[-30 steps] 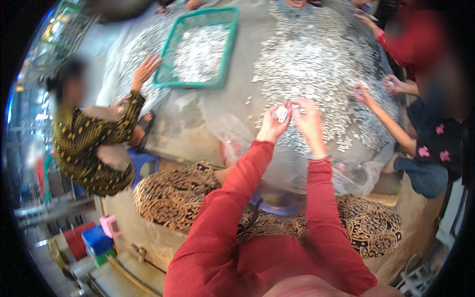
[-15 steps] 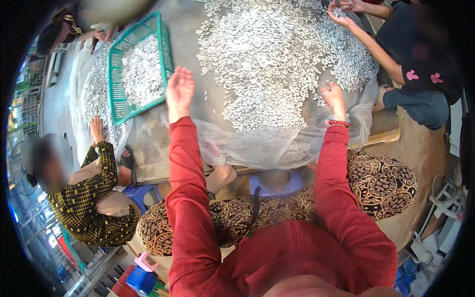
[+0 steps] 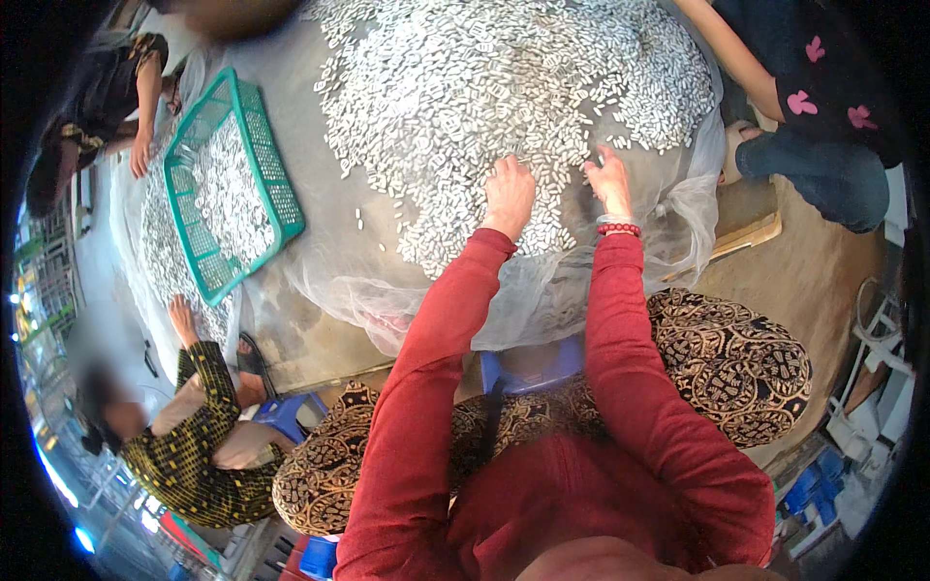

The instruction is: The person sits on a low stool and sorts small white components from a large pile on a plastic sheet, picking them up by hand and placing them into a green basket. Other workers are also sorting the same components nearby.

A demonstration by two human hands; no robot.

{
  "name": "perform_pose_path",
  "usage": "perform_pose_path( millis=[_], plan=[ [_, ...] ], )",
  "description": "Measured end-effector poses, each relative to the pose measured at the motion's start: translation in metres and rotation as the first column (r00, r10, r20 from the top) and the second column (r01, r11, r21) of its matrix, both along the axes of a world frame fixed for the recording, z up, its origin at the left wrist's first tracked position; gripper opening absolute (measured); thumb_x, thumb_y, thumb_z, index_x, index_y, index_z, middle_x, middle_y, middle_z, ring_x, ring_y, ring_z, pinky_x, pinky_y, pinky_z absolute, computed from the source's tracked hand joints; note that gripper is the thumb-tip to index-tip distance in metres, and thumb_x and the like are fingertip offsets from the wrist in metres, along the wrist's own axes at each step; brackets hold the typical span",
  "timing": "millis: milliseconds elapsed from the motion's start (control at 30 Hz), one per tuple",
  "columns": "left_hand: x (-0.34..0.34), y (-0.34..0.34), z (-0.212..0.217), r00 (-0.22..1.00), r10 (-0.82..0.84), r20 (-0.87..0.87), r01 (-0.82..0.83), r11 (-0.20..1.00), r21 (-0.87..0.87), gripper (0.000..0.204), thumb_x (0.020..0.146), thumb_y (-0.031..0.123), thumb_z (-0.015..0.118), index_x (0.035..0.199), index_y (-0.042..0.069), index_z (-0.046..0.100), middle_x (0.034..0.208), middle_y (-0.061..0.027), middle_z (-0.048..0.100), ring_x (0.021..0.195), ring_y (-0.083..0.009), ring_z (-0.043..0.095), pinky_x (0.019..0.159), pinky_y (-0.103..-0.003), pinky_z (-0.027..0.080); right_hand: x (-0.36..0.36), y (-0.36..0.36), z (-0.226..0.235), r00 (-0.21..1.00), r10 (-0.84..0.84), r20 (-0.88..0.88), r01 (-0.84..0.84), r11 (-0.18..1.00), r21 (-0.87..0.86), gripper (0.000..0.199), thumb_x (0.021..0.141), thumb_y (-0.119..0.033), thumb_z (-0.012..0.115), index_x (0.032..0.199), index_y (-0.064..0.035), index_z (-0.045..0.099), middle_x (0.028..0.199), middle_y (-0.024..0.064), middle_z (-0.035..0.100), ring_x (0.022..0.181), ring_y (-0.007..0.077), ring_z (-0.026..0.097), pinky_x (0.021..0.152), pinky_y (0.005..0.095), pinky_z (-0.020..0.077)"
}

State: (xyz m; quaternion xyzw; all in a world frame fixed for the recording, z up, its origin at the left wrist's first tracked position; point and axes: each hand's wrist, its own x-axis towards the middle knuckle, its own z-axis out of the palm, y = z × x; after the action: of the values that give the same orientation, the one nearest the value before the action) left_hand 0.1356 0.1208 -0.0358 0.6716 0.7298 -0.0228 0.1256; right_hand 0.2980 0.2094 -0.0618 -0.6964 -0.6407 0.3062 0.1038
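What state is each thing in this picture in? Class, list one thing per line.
Left hand: palm down, fingers spread on the white pieces.
Right hand: flat on the white pieces, holding nothing visible.
White pieces: loose, spread in a wide heap.
Green basket: tilted, partly filled with white pieces.
Clear plastic sheet: spread under the heap, crumpled at its edge.
Blue stool: mostly hidden behind the person's arms.

pile of small white pieces [image 3: 504,87] | I see a wide, flat heap of tiny pale oblong bits on clear plastic sheeting [image 3: 329,281] | near edge thins into loose strays | both my hands lie right on that edge
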Motion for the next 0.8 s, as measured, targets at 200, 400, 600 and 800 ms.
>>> perform_pose_path(
  millis=[200,400,600,800],
  plan=[
    [-0.014,0.004,-0.012,0.989,0.011,0.149,-0.017,0.999,0.037,0.018,0.070,0.010,0.061,0.086,0.004,0.060,0.094,-0.0129,0.052,0.091,-0.0291,0.053,0.070,-0.039,0.049,0.004,-0.016,-0.003,0.995,0.083,-0.056,-0.094,0.967,-0.238,0.021,0.068,-0.022,0.061,0.076,-0.0037,0.067,0.076,0.0156,0.064,0.075,0.0277,0.062,0.070,0.0350,0.0476],
    [-0.076,-0.032,0.022,0.441,0.537,0.719,-0.333,0.842,-0.424,0.012,0.075,0.009,0.065,0.074,0.001,0.057,0.094,-0.0135,0.059,0.079,-0.0205,0.059,0.066,-0.030,0.049,-0.044,-0.066,-0.012,0.859,0.394,-0.327,-0.478,0.847,-0.234,0.030,0.064,-0.028,0.067,0.077,-0.0009,0.065,0.071,0.0193,0.061,0.066,0.0307,0.060,0.063,0.0378,0.0452],
    [-0.095,-0.087,0.068,-0.334,0.384,0.861,-0.504,0.699,-0.508,0.012,0.078,0.007,0.063,0.077,-0.002,0.054,0.090,-0.0169,0.060,0.080,-0.0209,0.061,0.072,-0.029,0.051,-0.111,-0.113,0.004,0.774,0.505,-0.381,-0.576,0.812,-0.094,0.032,0.072,-0.015,0.054,0.103,-0.0069,0.058,0.086,0.0208,0.061,0.086,0.0362,0.058,0.075,0.0446,0.0462],
    [-0.107,-0.101,0.087,-0.420,0.210,0.883,-0.599,0.667,-0.444,0.019,0.081,-0.002,0.058,0.098,-0.002,0.051,0.088,-0.0121,0.059,0.085,-0.0222,0.061,0.077,-0.028,0.052,-0.143,-0.140,0.031,0.722,0.555,-0.413,-0.587,0.807,0.059,0.035,0.072,-0.010,0.053,0.107,-0.0128,0.059,0.089,0.0195,0.061,0.087,0.0347,0.058,0.076,0.0422,0.0461]
  ],
)
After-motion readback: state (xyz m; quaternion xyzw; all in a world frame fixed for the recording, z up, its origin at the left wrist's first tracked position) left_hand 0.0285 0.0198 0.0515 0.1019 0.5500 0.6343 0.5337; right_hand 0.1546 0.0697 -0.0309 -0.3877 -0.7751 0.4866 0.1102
